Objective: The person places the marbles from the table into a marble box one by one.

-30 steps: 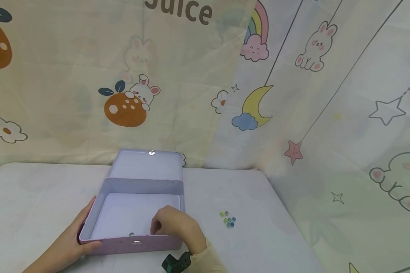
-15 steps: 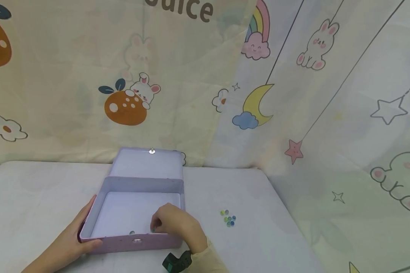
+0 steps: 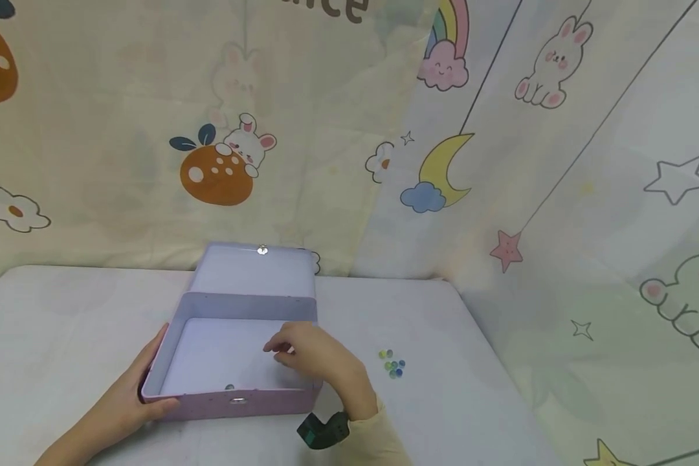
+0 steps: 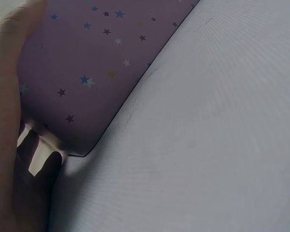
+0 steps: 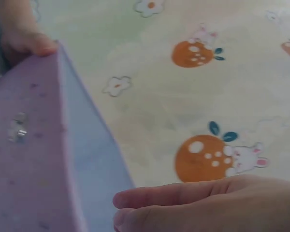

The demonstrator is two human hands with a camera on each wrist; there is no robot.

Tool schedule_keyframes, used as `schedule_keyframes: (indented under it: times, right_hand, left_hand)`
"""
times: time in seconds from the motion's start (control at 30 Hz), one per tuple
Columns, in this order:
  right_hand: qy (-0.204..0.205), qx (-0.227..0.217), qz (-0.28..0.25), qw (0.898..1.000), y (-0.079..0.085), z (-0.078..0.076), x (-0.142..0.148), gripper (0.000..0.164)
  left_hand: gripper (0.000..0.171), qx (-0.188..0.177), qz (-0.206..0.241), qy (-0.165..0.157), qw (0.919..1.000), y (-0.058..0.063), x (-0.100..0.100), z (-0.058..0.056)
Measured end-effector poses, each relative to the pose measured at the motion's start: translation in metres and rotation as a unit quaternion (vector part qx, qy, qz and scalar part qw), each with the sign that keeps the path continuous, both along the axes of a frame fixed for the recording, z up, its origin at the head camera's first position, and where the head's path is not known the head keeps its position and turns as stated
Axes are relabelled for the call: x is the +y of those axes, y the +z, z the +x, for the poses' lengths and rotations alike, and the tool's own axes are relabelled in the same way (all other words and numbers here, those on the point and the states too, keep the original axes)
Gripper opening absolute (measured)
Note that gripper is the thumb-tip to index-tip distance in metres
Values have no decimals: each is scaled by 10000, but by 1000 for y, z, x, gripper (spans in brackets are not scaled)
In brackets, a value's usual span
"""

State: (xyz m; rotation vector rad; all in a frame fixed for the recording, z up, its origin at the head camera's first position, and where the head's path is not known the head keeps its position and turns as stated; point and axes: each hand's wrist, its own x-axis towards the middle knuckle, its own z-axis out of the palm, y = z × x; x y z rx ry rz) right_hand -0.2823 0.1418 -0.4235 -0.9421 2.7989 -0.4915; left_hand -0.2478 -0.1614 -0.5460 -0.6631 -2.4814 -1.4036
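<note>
A shallow lilac tin box [image 3: 171,353] stands on the table with its hinged lid [image 3: 253,272] tipped back. My left hand [image 3: 125,398] grips its left front corner, thumb on the front wall and fingers along the side. In the left wrist view, the tin's outer wall [image 4: 106,53] shows small printed stars. My right hand [image 3: 309,349] hovers over the right part of the tin, its thumb and index fingertips close together; I cannot tell whether a marble is between them. One small glass marble [image 3: 230,387] lies inside by the front wall, near the clasp [image 3: 239,400].
Several green, yellow and blue marbles [image 3: 393,366] lie clustered on the white-covered table [image 3: 437,401], right of the tin. Behind the table hangs a printed cloth [image 3: 326,194]. A dark wrist device [image 3: 324,430] sits below my right hand.
My right hand has risen from the tin's front wall, where a small greenish spot showed at its fingertips. My left hand keeps its grip. The head view has tilted slightly.
</note>
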Motion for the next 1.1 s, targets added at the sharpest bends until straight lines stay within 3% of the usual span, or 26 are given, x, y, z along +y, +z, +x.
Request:
schedule_keyframes:
  times: [0.33, 0.47, 0.67, 0.9, 1.1]
  right_hand:
    - [-945, 94, -1003, 9904, 29, -1, 66, 22]
    - [-1516, 206, -1065, 9825, 28, -2, 94, 22]
    - [-2456, 201, -1176, 9620, 22, 0, 131, 21]
    - [-2757, 608, -1177, 9521, 17, 0, 159, 24]
    - [-3266, 461, -1055, 9381, 9, 0, 175, 25]
  left_hand:
    - [114, -20, 112, -43, 9999, -4, 3, -1]
    - [115, 16, 141, -41, 9999, -3, 2, -1]
    - [114, 95, 122, -66, 9999, -2, 2, 0]
    - [115, 55, 78, -9, 10000, -1, 1, 0]
    - [115, 23, 57, 4, 10000, -1, -2, -1]
